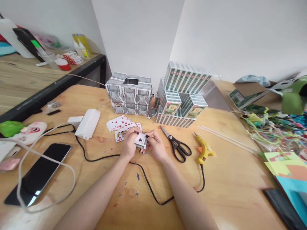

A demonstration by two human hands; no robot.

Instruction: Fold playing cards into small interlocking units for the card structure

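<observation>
Resting between both hands (143, 142): the ace of clubs (140, 139).

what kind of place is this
Probably a craft workspace: a yellow hot glue gun and black-handled scissors lie on the wooden table, near a structure built of playing cards.

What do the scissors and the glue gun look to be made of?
Scissors: handles likely matte black plastic, evenly dark; blades probably steel, grey and slim.
Glue gun: body apparently yellow moulded plastic, a bright, uniform colour with an orange trigger.
</observation>
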